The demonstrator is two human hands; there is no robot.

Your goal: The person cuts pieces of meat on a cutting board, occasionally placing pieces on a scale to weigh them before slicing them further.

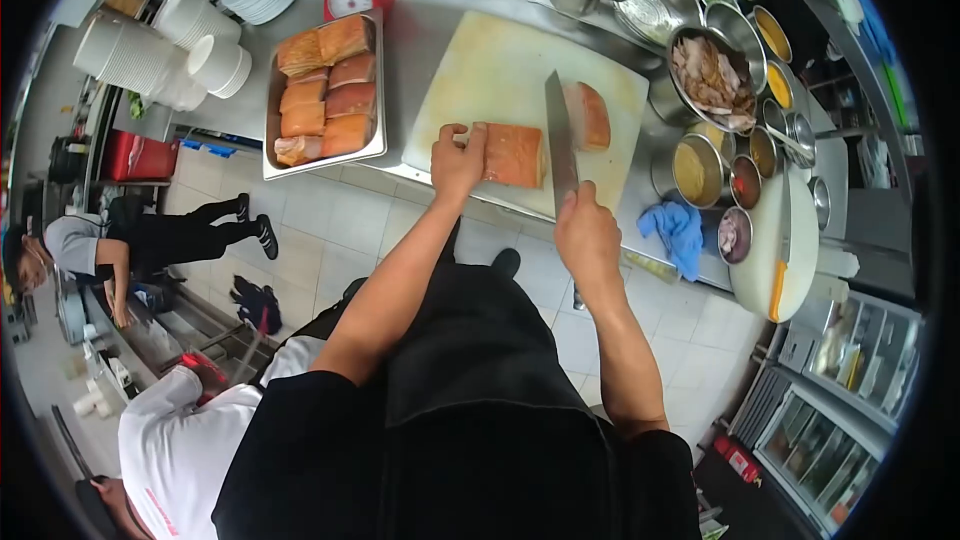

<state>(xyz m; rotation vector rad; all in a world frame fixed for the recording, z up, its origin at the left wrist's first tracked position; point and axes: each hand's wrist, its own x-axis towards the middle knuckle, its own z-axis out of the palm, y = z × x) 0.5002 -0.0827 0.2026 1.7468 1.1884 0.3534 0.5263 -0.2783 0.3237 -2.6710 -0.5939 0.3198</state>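
My left hand (458, 160) lay flat on the near end of a salmon block (514, 154), fingers pressed on top to steady it, not gripped around it. The block was a thick, squared slab of orange-pink flesh with pale fat lines running across it, and it sat toward the near edge of the pale cutting board (490, 70). My right hand (586, 230) was closed around the handle of a cleaver (560, 136); the broad, flat blade stood on edge at the right end of the block, its steel running away from me across the board. Just beyond the blade lay a cut salmon piece (594, 114), smaller, rounded at one side, the same orange colour, apart from the main block with the blade between them. My two hands were apart, one on each side of the fish.

To the left of the board a metal tray (272, 130) held more salmon portions (325, 90) stacked in two rows. To the right stood steel bowls (700, 170) of sauces and chopped things, and a blue cloth (676, 230) hung at the counter's edge.
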